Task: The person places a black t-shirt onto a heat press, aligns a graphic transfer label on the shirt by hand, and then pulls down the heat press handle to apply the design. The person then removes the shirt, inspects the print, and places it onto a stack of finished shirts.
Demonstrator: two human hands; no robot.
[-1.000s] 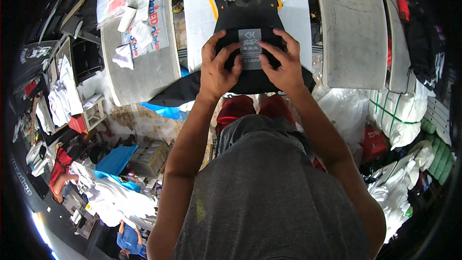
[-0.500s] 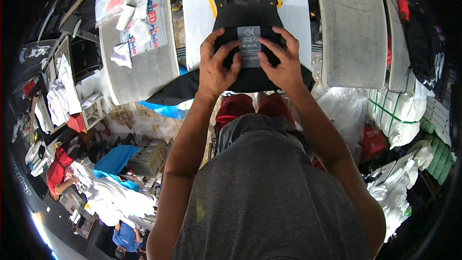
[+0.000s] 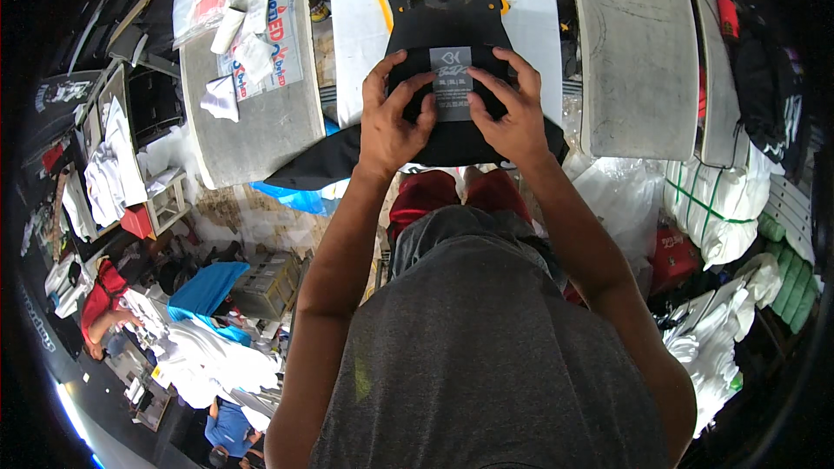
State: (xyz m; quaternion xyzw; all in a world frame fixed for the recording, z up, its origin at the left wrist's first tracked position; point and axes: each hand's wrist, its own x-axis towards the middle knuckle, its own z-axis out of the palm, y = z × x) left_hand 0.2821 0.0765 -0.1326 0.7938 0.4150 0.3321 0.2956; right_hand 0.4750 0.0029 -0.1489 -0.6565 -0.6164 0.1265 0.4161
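Observation:
A small grey rectangular film (image 3: 450, 95) with white print lies flat on black fabric (image 3: 452, 146), which is spread over a narrow board in front of me. My left hand (image 3: 395, 117) rests at the film's left side, fingers apart, with a fingertip at its edge. On the opposite side, my right hand (image 3: 514, 117) mirrors it, its index finger and thumb reaching the film's right edge. Both hands press down on the cloth with spread fingers and neither grasps anything. Just beyond the fabric stands a dark metal bracket (image 3: 432, 0).
Grey boards flank my work place, one on the left (image 3: 248, 135) with crumpled white pieces (image 3: 252, 56) on it, another on the right (image 3: 638, 61). White sheeting (image 3: 347, 61) with yellow lines lies beneath the bracket. Plastic-wrapped bundles (image 3: 717, 213) are at right; co-workers (image 3: 228, 427) are at lower left.
My hands and the film stay almost still. At the far left, a co-worker in red has shifted slightly, leaning lower; the person in blue has moved a little too.

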